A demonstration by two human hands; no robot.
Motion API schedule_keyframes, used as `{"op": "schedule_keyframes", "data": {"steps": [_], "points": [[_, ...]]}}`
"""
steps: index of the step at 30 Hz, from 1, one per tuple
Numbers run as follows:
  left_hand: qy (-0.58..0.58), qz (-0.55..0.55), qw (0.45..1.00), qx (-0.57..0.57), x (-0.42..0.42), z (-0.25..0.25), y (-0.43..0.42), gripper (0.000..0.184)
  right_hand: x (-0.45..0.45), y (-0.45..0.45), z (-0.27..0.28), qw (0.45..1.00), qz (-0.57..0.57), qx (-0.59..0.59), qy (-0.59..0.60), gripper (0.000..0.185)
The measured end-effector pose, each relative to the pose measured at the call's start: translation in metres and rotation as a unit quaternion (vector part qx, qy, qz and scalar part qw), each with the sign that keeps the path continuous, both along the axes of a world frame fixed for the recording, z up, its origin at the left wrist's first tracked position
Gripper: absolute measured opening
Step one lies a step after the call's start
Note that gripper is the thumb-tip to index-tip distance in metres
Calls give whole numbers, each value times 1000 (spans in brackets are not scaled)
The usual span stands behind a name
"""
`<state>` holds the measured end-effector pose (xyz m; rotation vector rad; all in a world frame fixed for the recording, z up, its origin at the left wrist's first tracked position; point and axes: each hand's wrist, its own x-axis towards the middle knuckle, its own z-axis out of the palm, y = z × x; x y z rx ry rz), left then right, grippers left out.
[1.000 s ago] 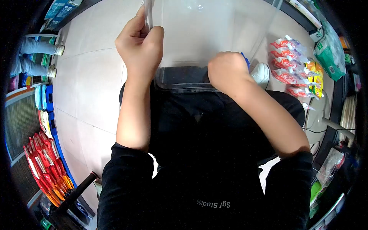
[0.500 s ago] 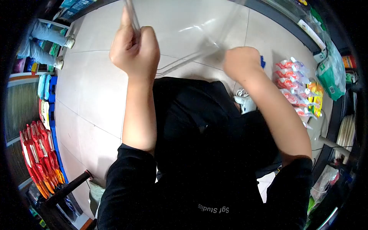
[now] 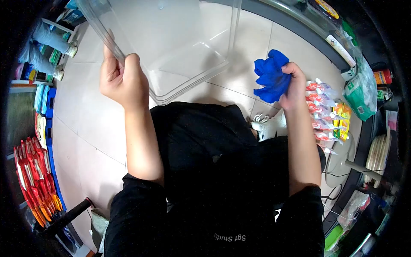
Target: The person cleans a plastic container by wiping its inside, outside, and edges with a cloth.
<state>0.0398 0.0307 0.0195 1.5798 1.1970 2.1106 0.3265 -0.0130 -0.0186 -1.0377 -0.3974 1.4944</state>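
A clear plastic container (image 3: 188,88) with a rounded rim is tilted up in front of me, its far end cut off by the top of the view. My left hand (image 3: 125,79) is closed around its left rim. To the right of the container, apart from it, my right hand (image 3: 293,85) grips a crumpled blue cloth (image 3: 272,76) between thumb and fingers. The cloth's folds fan out toward the container. Part of the cloth is hidden in the palm.
Several red-and-white pouches (image 3: 319,110) stand on the floor at right, beside yellow packets (image 3: 341,120). Red packages (image 3: 36,171) fill a rack at left. A green-and-white plastic bag (image 3: 359,96) lies at far right. Another person's legs (image 3: 53,40) show at upper left.
The container has come lower and more into view, with my left hand moving left and down. My right hand has turned and moved right, bringing the blue cloth into full sight.
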Motion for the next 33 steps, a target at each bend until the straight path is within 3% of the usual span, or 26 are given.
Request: {"op": "schedule_keyframes", "data": {"steps": [3, 7, 12, 14, 15, 16, 19, 23, 27, 30, 31, 33], "points": [[-9, -8, 1000, -6, 2, 1, 0, 52, 5, 1, -10, 996, 30, 25, 78, 43], [38, 4, 999, -18, 1, 0, -4, 54, 8, -2, -3, 996, 20, 79, 26, 47], [62, 24, 998, 3, 9, 3, -9, 53, -14, -13, -8, 969, 40, 74, -232, 44], [64, 24, 998, -5, 12, 4, -11, 53, -37, -19, -17, 958, 75, 63, -268, 39], [65, 23, 998, -3, 13, 4, -12, 53, -45, -14, -40, 921, 56, 152, -354, 35], [67, 22, 998, -1, 14, 4, -13, 53, -55, -13, -35, 822, 26, 238, -517, 33], [34, -10, 999, -25, 15, 6, -15, 55, -84, -15, -41, 711, -9, 199, -675, 29], [-11, -24, 999, -21, 11, 3, -12, 59, -99, -12, -41, 666, -62, 190, -719, 23], [-23, -11, 1000, -8, 15, 7, -13, 60, -104, -13, -28, 713, -57, 120, -688, 20], [4, -55, 998, -4, 17, 7, -20, 61, -118, -17, -35, 732, -49, 132, -667, 22], [6, -54, 999, -7, 18, 6, -21, 61, -125, -21, -30, 753, -5, 113, -648, 24], [-7, -75, 997, -4, 20, 4, -20, 62, -141, -30, -35, 758, 13, 182, -626, 24]]}}
